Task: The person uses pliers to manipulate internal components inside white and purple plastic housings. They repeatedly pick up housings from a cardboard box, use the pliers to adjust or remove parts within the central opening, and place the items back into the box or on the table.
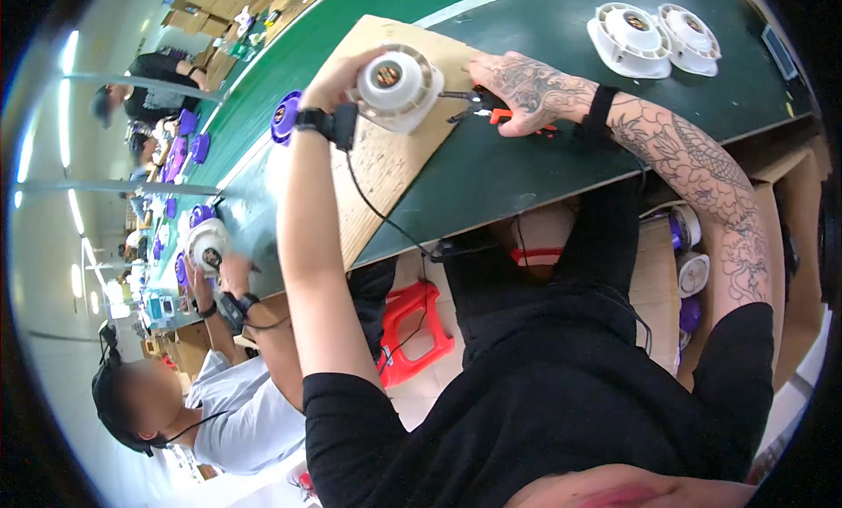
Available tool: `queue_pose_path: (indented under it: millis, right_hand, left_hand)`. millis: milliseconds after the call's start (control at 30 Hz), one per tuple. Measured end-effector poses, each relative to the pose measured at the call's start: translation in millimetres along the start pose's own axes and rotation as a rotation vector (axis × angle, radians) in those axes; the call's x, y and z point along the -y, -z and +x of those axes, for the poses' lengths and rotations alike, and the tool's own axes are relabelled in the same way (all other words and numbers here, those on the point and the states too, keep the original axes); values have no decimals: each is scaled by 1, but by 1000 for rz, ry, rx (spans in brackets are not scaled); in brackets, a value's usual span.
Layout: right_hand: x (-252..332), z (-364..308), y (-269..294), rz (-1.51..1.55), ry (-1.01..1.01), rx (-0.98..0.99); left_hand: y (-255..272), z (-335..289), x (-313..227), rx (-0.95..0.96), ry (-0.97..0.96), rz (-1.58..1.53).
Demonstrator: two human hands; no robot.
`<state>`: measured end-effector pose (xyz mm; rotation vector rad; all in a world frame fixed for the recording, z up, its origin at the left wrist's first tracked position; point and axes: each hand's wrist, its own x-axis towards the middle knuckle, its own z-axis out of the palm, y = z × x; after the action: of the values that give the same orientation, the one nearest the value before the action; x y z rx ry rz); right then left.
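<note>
The person's left hand [338, 77] pinches the left rim of a white ribbed round housing [400, 87] over a brown board [393, 157]; some fingers are hidden behind the housing, and whether it rests on the board cannot be told. The right hand [531, 87], palm down, covers part of an orange-and-black pliers-like tool [480, 103], so whether its fingers close on the handles cannot be told. The left wrist partly hides a purple ring-shaped part [285, 117]. Two similar white housings [631, 40] stand at the upper right, on the dark green tabletop [491, 179].
</note>
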<state>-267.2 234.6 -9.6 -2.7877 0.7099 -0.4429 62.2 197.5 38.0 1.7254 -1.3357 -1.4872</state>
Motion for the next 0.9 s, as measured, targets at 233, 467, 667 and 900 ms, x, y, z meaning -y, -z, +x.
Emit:
queue_pose_path:
  millis: [233, 467, 667, 900]
  right_hand:
    - [20, -26, 0, -89, 134, 33]
    - [73, -91, 35, -97, -2, 226]
    - [106, -118, 52, -16, -72, 251]
    - [108, -91, 76, -137, -210, 277]
  left_hand:
    - [-13, -21, 69, 85, -32, -251]
    - [-71, -33, 49, 235, -39, -3]
    - [-85, -29, 30, 232, -254, 44]
    - [-62, -43, 33, -25, -343, 145]
